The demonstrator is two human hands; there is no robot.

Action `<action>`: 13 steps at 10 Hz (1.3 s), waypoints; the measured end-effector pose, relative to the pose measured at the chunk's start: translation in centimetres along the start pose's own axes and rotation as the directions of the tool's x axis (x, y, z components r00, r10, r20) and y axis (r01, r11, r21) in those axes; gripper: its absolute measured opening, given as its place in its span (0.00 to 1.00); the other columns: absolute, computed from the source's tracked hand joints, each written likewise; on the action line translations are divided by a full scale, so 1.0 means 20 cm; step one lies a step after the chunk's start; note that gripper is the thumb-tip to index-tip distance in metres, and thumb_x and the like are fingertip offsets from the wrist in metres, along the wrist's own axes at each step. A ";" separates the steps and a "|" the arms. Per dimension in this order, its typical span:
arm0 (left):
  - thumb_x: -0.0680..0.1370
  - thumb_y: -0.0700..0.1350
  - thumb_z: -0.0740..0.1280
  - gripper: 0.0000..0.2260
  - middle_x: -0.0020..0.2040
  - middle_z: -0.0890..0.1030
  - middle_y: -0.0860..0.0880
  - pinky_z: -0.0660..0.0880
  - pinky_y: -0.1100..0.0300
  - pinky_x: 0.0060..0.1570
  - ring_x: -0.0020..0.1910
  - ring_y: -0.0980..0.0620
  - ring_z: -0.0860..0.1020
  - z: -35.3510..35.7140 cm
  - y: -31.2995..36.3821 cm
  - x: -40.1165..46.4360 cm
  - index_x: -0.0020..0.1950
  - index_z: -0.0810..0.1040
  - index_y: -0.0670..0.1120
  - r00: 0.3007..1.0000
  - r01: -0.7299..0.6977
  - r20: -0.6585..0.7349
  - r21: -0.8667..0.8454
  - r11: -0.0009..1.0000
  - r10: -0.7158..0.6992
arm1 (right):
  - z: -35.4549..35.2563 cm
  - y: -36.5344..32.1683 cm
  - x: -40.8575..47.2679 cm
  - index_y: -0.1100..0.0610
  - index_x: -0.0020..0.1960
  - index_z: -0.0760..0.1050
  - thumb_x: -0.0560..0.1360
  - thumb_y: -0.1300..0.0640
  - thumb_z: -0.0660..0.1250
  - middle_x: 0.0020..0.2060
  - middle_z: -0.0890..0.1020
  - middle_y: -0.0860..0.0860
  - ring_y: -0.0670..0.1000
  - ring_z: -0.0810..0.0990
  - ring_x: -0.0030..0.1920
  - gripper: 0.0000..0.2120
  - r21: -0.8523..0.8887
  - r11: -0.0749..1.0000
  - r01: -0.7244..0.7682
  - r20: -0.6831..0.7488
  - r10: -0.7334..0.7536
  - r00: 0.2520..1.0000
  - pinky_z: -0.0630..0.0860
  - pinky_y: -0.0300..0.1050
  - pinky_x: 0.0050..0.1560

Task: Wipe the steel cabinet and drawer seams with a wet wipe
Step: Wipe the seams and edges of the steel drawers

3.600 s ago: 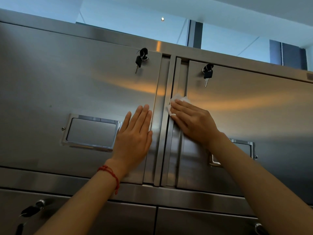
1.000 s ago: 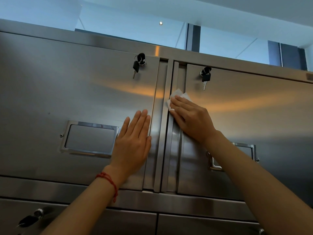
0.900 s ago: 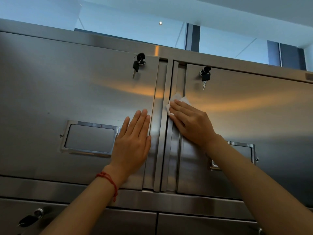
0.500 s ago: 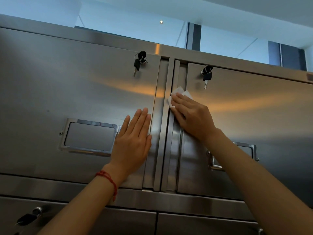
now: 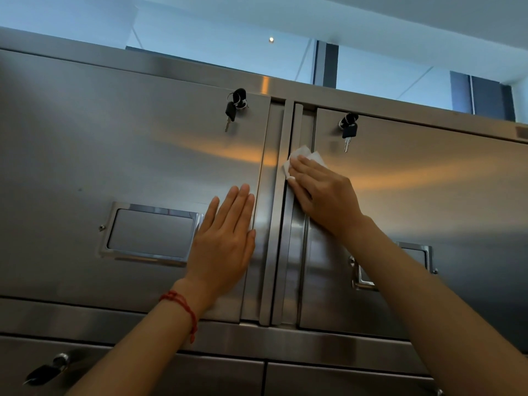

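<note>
A: Right hand [image 5: 323,195]?
B: Laid flat on white wet wipe [image 5: 303,157], fingers straight and close together, pressing it vs. the steel. No curl round it, only pressure.

A: Where exactly the wipe?
B: Upper part of the vertical seam [image 5: 285,224] betw. the two upper doors of the steel cabinet [image 5: 85,152]. Sits on left edge strip of right door [image 5: 443,195], a bit below level of its lock. White corners sticking out above and left of fingertips; rest hidden under the palm.

A: And left hand [image 5: 225,238]?
B: Open, flat on left door [image 5: 128,167], near its right edge, just beside the seam. Fingers straight, pointing up, holding nothing. Red string bracelet [image 5: 183,304] on that wrist.

A: Other things on the doors?
B: Black-headed key [image 5: 233,110] hanging in lock at top right of left door, w/ ring. Second key [image 5: 348,131] in lock of right door, top left, just above-right of the wipe but apart from it. Recessed handle [image 5: 151,232] on left door, touching or nearly touching little-finger side of left hand; cannot tell which. Handle of right door [image 5: 420,258] partly hidden behind right forearm.

A: Below?
B: Horizontal steel band, then lower drawers [image 5: 200,375]; one more key [image 5: 45,370] at bottom left, dark and blurred.
</note>
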State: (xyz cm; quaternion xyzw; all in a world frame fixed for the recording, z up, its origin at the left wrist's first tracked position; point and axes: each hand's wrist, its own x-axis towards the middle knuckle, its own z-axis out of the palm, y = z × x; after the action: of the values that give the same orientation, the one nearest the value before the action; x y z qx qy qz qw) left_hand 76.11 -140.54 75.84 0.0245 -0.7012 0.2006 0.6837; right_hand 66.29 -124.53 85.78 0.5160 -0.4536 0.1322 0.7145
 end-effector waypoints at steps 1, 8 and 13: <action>0.79 0.47 0.51 0.23 0.71 0.64 0.38 0.60 0.43 0.68 0.71 0.41 0.61 0.00 0.00 0.00 0.70 0.65 0.36 1.000 0.004 0.003 0.003 1.000 -0.004 | 0.00 -0.02 -0.07 0.66 0.53 0.81 0.73 0.64 0.70 0.54 0.81 0.61 0.58 0.79 0.57 0.09 0.020 0.999 0.045 0.005 -0.045 0.999 0.78 0.55 0.55; 0.79 0.47 0.50 0.23 0.71 0.63 0.39 0.57 0.44 0.70 0.71 0.41 0.60 0.01 0.00 0.00 0.70 0.64 0.37 1.000 0.009 0.004 0.011 1.000 -0.010 | -0.03 0.04 -0.01 0.67 0.53 0.80 0.72 0.65 0.72 0.53 0.81 0.63 0.60 0.80 0.55 0.12 -0.098 0.967 0.235 0.035 -0.233 0.972 0.78 0.56 0.55; 0.79 0.47 0.51 0.23 0.71 0.64 0.38 0.60 0.43 0.68 0.71 0.41 0.62 0.01 0.00 0.00 0.70 0.65 0.37 1.000 0.006 -0.013 0.010 1.000 -0.006 | -0.03 0.05 -0.02 0.66 0.54 0.80 0.74 0.64 0.68 0.54 0.81 0.60 0.58 0.79 0.58 0.10 -0.031 0.976 0.216 0.016 -0.216 0.976 0.77 0.53 0.56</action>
State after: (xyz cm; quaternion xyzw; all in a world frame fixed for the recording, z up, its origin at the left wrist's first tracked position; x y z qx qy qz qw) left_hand 75.92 -140.58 75.77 0.0286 -0.6958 0.2022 0.6886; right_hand 65.62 -123.52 86.14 0.5512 -0.4013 0.0430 0.7302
